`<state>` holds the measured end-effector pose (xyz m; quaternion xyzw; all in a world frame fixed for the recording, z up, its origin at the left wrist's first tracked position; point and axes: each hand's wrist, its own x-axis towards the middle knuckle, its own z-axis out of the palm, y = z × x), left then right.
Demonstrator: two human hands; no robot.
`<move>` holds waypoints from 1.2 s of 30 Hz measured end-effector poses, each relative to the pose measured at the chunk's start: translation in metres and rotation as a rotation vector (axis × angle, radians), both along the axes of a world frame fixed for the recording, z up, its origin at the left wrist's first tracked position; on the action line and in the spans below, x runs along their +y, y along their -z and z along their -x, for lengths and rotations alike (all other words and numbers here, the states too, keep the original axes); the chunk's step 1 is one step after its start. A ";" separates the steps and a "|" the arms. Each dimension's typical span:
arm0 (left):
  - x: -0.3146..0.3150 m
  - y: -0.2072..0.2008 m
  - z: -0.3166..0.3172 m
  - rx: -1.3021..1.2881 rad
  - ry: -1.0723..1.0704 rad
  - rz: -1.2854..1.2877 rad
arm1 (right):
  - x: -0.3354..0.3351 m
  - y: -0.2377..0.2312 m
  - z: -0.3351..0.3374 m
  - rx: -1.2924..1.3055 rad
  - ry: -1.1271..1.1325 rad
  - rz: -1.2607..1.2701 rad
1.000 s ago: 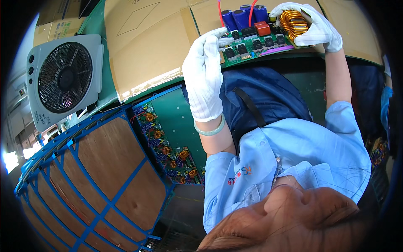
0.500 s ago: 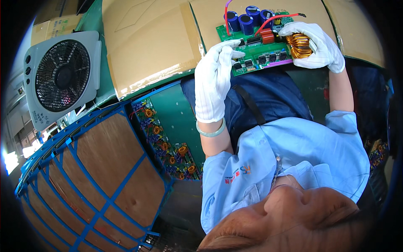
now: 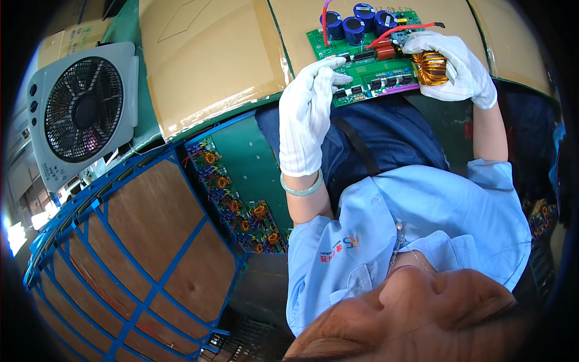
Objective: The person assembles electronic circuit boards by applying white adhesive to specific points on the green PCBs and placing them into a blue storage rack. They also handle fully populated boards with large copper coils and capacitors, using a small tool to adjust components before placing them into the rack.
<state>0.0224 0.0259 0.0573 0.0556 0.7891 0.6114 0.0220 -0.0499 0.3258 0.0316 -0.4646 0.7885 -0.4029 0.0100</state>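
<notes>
A green circuit board (image 3: 366, 80) is held at the near edge of the cardboard-covered bench. It carries several blue cylindrical capacitors (image 3: 354, 29), brown-red block components (image 3: 385, 52), black parts along its front, and a red wire (image 3: 416, 26) with a black end. My left hand (image 3: 306, 114), in a white glove, grips the board's left edge, its fingers reaching over the top face. At the right end, my gloved right hand (image 3: 456, 71) curls around a copper-wound ring coil (image 3: 430, 67). The palm hides part of the coil and that end of the board.
Cardboard sheets (image 3: 211, 66) cover the bench. A grey box fan (image 3: 84, 111) stands at the left. Below it is a blue metal frame with wooden panels (image 3: 151, 241). Beside my left arm, more boards with coils (image 3: 232, 205) lie below bench height.
Both hands keep their hold on the board and coil. The board's left end has shifted slightly up and left. The fan and frame sit a little further left in view.
</notes>
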 end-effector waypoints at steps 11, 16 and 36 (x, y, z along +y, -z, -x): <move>0.003 0.006 -0.002 0.000 0.026 0.009 | 0.001 0.002 -0.011 -0.001 0.084 -0.020; 0.001 0.006 -0.006 -0.016 -0.029 0.001 | -0.009 0.000 -0.010 0.004 0.128 -0.014; 0.022 0.034 -0.004 0.444 -0.247 0.005 | -0.054 0.014 0.021 0.101 0.807 -0.022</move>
